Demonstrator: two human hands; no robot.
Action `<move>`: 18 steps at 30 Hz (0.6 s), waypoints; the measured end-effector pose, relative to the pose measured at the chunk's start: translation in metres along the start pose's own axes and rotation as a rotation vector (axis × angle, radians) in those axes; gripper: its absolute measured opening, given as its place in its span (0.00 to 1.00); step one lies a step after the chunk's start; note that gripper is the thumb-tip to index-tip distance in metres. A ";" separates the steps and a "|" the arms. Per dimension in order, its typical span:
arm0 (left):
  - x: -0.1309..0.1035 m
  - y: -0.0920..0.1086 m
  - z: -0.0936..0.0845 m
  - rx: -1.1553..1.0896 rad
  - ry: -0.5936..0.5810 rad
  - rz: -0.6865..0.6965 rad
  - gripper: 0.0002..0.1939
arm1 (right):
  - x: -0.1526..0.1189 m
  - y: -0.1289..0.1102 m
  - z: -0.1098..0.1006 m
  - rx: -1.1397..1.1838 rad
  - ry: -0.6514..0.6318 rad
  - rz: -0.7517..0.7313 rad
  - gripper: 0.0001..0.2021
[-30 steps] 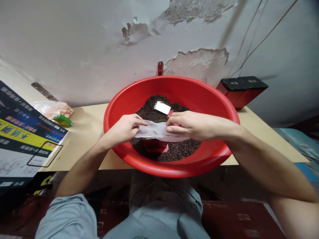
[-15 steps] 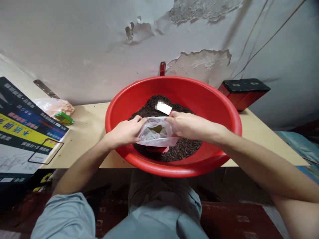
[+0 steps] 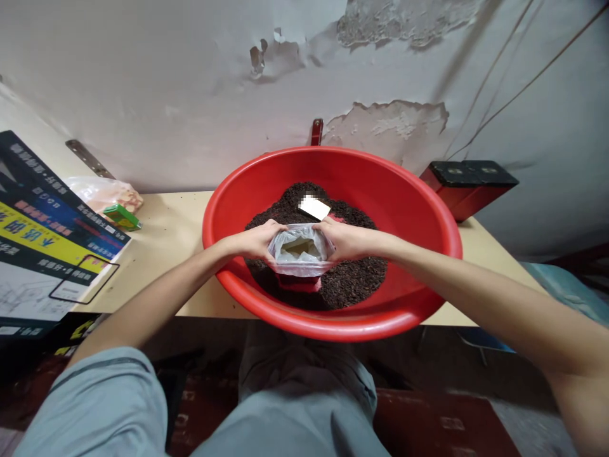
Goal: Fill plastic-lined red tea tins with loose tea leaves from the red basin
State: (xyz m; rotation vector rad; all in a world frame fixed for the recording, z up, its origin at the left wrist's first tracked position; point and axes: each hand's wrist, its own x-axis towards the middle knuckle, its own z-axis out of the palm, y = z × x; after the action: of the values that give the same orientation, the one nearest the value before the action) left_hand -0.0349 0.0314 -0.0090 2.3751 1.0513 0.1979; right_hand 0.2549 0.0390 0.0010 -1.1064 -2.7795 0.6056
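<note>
A large red basin [image 3: 419, 235] holds a heap of small dark grains [image 3: 354, 279]. Over the grains, a clear plastic bag [image 3: 301, 261] is spread with its mouth facing up. My left hand [image 3: 261, 241] grips the left side of the bag's rim, and my right hand [image 3: 343, 240] grips the right side. Something red [image 3: 299, 283] shows just below the bag, mostly hidden by it. Behind the bag a white card-like piece [image 3: 314, 207] lies on the grains, partly pixelated.
The basin stands on a pale table [image 3: 178, 216] against a peeling wall. At the left are a printed box [image 3: 52, 241], a green packet [image 3: 122, 218] and a plastic bag [image 3: 102, 193]. A red and black object [image 3: 469, 184] stands at the back right.
The bag's mouth is wider and rounder than before, with both hands still at its rim. My left forearm has shifted and the view has moved slightly.
</note>
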 end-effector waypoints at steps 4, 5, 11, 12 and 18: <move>0.001 -0.017 0.004 -0.185 -0.029 -0.051 0.55 | 0.009 0.016 0.002 0.095 -0.037 0.002 0.46; 0.001 -0.020 0.006 -0.221 -0.035 -0.062 0.56 | 0.010 0.021 0.005 0.139 -0.028 0.001 0.47; 0.007 -0.029 0.015 -0.303 -0.107 -0.010 0.56 | 0.006 0.041 0.031 0.488 -0.096 -0.104 0.38; 0.009 -0.029 0.016 -0.296 -0.108 -0.002 0.55 | 0.006 0.043 0.035 0.497 -0.112 -0.123 0.37; 0.019 -0.034 0.015 -0.292 -0.117 0.022 0.54 | 0.012 0.055 0.036 0.762 -0.243 0.042 0.51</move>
State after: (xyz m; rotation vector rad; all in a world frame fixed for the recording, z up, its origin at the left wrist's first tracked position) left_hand -0.0386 0.0576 -0.0412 2.1096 0.8776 0.2029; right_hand 0.2734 0.0719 -0.0547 -0.9419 -2.3019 1.7022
